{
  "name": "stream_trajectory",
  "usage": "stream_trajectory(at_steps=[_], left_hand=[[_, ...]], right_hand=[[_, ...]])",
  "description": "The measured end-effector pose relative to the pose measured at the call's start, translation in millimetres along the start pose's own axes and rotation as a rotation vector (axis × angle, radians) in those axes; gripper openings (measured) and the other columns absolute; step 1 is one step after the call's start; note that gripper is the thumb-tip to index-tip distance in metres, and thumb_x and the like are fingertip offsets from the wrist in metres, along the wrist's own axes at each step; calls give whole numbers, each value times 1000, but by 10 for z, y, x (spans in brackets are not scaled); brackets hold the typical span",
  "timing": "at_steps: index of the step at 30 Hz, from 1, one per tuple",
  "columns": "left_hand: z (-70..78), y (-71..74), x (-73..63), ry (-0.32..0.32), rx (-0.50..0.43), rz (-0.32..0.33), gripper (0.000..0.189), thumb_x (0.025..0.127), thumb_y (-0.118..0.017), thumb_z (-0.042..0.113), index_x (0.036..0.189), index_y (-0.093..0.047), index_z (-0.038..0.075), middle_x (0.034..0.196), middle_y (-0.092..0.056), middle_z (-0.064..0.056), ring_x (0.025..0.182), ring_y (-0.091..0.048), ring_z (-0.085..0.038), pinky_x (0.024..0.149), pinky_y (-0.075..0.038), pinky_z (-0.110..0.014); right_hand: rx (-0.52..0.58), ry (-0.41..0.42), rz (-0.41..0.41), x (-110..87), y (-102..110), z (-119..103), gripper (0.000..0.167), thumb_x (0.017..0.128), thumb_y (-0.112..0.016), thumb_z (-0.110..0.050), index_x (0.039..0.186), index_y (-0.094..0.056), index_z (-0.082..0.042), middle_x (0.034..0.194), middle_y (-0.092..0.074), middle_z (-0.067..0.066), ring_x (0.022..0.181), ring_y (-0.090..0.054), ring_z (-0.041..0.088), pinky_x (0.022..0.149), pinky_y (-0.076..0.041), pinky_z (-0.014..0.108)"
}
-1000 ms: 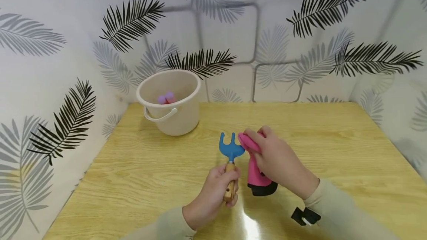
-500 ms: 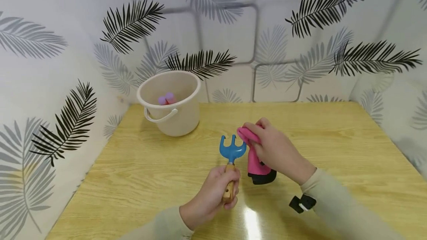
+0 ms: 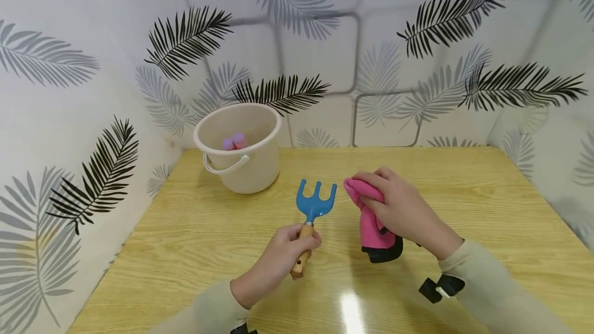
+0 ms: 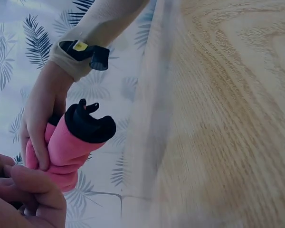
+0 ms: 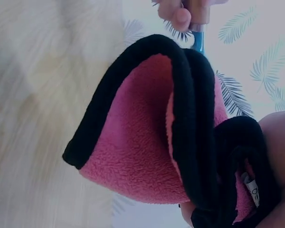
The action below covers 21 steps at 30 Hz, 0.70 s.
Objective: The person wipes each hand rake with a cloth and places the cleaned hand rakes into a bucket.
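A small hand fork (image 3: 315, 202) with blue tines and a wooden handle is gripped by my left hand (image 3: 280, 251), tines pointing up and away. My right hand (image 3: 403, 205) holds a bunched pink cloth (image 3: 373, 226) with black edging, to the right of the fork and apart from it. In the left wrist view the folded pink cloth (image 4: 69, 147) hangs from the right hand's fingers. The right wrist view shows the cloth's fleecy inside (image 5: 133, 142) and black hem, with a white tag; the fork's blue neck (image 5: 198, 42) is partly hidden behind it.
A cream bucket (image 3: 248, 169) with a white handle stands at the back left of the wooden table (image 3: 195, 251). Inside it lie pink and purple items (image 3: 235, 142), only partly seen. Leaf-patterned walls (image 3: 320, 55) close off the back and sides.
The fork and the cloth were close together, the cloth at the tines. Now my left hand has shifted left with the fork and my right hand right with the cloth, leaving a gap.
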<state>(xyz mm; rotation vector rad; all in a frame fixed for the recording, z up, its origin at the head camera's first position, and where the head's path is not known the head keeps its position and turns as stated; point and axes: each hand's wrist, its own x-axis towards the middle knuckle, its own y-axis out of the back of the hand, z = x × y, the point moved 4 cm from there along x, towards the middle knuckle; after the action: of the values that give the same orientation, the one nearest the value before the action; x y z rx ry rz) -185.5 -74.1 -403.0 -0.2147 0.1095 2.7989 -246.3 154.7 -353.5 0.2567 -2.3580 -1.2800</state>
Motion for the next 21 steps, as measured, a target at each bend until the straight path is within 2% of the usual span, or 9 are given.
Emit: stream_trajectory(at_steps=[4,8,10,13,15,18,21], left_hand=[[86,90,-6,-42,90,50,23,93,-62,18,104,-66,-2,79,-53,-1,60,-44,-10,48,-40,-21],[220,241,31,-88,215,90,23,91,-65,18,105,-69,0,86,-62,-2,65,-51,-11,53,-45,-23],[326,340,56,-113,277,110,19,90,-67,19,97,-68,1,81,-63,-3,63,-53,-11,53,-45,-23],[572,509,86,-157,361,131,17,88,-68,20,83,-62,5,69,-60,-1,57,-53,-11,53,-46,-24],[777,630,108,-183,407,129,22,88,-68,19,75,-55,6,58,-52,-2,51,-49,-13,52,-45,-25],[1117,837,147,-221,544,161,21,86,-67,21,72,-54,11,62,-52,1,56,-50,-11,56,-47,-25],[1431,1072,201,-200,620,181,23,86,-67,21,71,-55,9,63,-54,-1,59,-55,-13,59,-52,-27]], right_hand=[[-39,21,-10,-19,-63,24,39,95,-68,-18,134,-63,-17,105,-60,9,80,-57,20,63,-49,30],[-48,20,-34,-25,-142,84,38,95,-68,-16,133,-64,-15,102,-60,9,75,-55,18,60,-47,28],[-51,17,-42,-40,-173,101,38,95,-68,-17,133,-64,-16,102,-60,9,75,-56,18,60,-47,28],[-61,24,-42,-57,-192,94,39,95,-68,-18,133,-63,-17,105,-61,9,76,-57,17,61,-48,30],[-76,34,-38,-63,-194,80,38,95,-69,-19,133,-64,-17,106,-61,8,78,-57,17,63,-48,31],[-84,43,-43,-78,-186,49,38,95,-68,-19,133,-64,-17,107,-61,8,79,-57,16,65,-49,31],[-88,43,-54,-96,-173,15,37,96,-68,-19,133,-64,-17,106,-62,7,79,-58,16,65,-49,32]])
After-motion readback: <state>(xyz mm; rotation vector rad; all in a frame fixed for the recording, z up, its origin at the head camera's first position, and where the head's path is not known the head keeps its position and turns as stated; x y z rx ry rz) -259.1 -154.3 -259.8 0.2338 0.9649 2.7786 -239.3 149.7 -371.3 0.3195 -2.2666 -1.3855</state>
